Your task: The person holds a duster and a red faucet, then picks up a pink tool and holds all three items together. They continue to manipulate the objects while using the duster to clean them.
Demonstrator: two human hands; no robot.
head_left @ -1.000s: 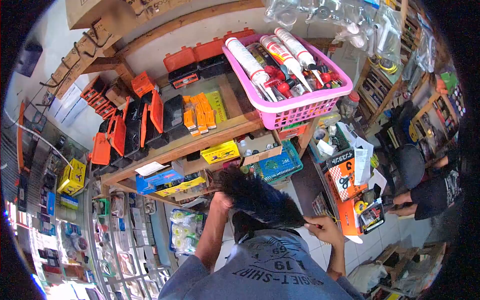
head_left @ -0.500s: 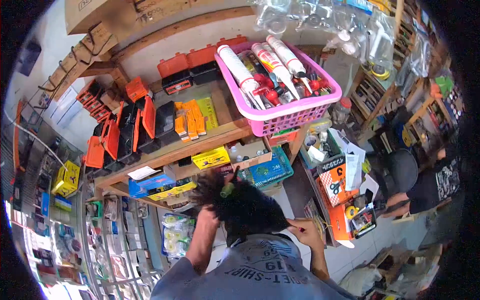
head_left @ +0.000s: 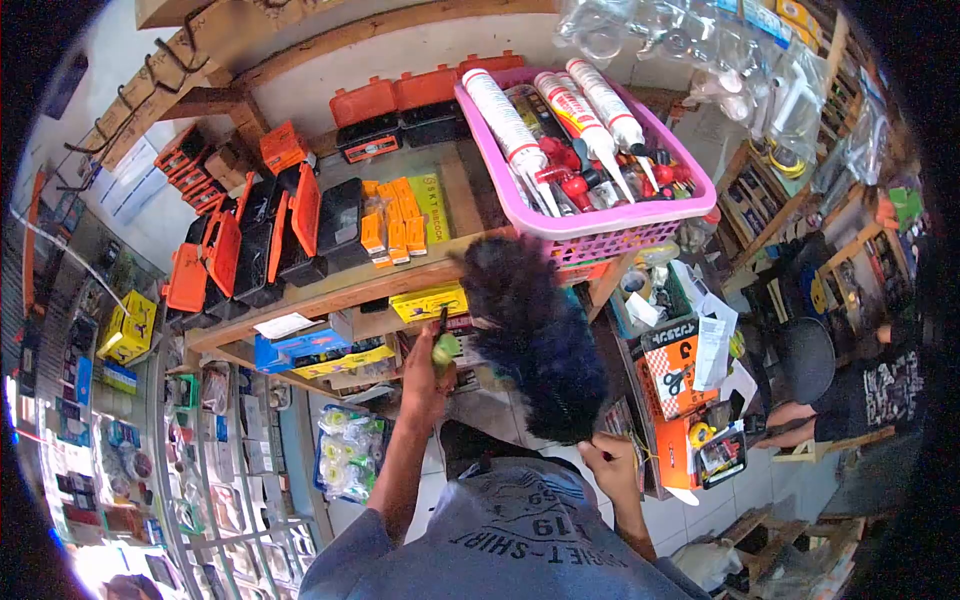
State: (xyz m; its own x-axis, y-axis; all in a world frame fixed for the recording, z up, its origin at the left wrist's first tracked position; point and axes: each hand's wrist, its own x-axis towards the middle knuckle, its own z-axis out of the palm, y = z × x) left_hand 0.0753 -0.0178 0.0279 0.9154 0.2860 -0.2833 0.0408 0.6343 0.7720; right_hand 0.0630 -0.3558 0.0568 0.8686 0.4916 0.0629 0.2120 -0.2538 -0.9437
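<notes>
A black feather duster (head_left: pixel 535 340) hangs slantwise in front of me, its fluffy top near the shelf edge. My right hand (head_left: pixel 614 466) is closed at its lower end, with the fingertips at the feathers. My left hand (head_left: pixel 426 382) is closed around a small green handle (head_left: pixel 446 348) with a thin dark stem pointing up. This hand is left of the feathers, in front of the lower shelf. Yellow boxes (head_left: pixel 430 303) lie just above it.
A pink basket (head_left: pixel 610 215) of sealant tubes stands on the wooden shelf (head_left: pixel 330 300). Left of it are orange-lidded cases (head_left: pixel 300 225) and small orange boxes (head_left: pixel 393 222). At right, a person (head_left: pixel 850 400) sits near an orange carton (head_left: pixel 670 375). Glass display shelves (head_left: pixel 220 470) line the left.
The duster has moved up and right, its lower end now at my right hand. My left hand has risen with the green handle, now clear of the feathers. The view has shifted slightly.
</notes>
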